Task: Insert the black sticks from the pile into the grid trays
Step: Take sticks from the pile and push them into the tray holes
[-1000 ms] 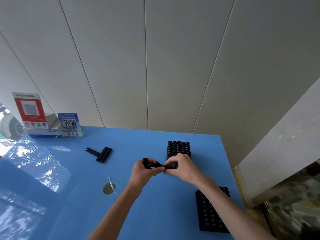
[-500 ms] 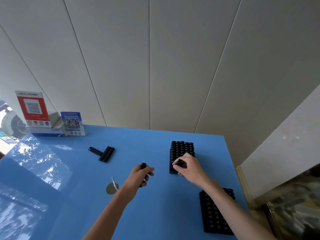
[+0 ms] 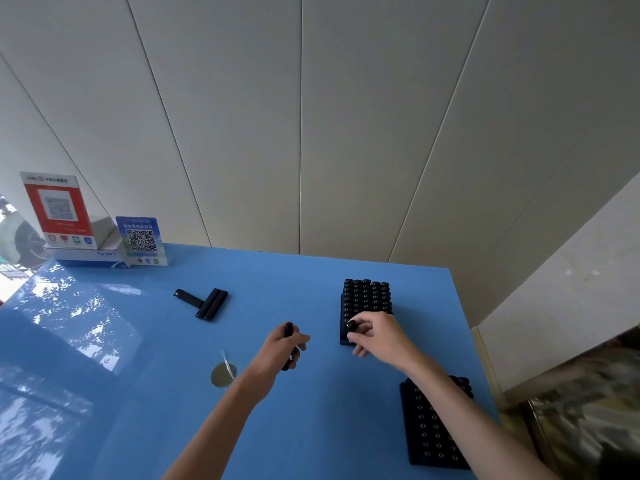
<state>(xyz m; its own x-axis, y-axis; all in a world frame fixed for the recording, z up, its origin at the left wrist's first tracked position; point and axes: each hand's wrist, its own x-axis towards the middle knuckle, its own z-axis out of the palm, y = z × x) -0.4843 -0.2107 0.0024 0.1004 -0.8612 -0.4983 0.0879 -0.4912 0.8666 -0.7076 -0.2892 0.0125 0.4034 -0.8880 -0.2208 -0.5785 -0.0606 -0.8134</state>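
Note:
Three black sticks (image 3: pixel 204 302) lie in a small pile on the blue table (image 3: pixel 138 375), left of centre. A black grid tray (image 3: pixel 367 299) stands further right, its holes filled with sticks. My right hand (image 3: pixel 377 336) rests over its near left corner, pinching a black stick (image 3: pixel 352 325) upright at the tray. To the left, my left hand (image 3: pixel 282 349) is closed around another black stick (image 3: pixel 288 330) above the table. A second grid tray (image 3: pixel 429 431) lies near the right edge, partly hidden under my right forearm, with a few sticks at its far end.
Two QR-code signs (image 3: pixel 57 209) and a white box (image 3: pixel 86 252) stand at the table's back left. A small round shiny disc (image 3: pixel 223 374) lies by my left wrist. A panelled wall rises behind; the table's right edge drops off by a stone ledge (image 3: pixel 571 271).
My hands, which met over one stick a second ago, have parted. The right hand carried a stick to the far tray's near corner; the left hand stayed back, holding its own stick.

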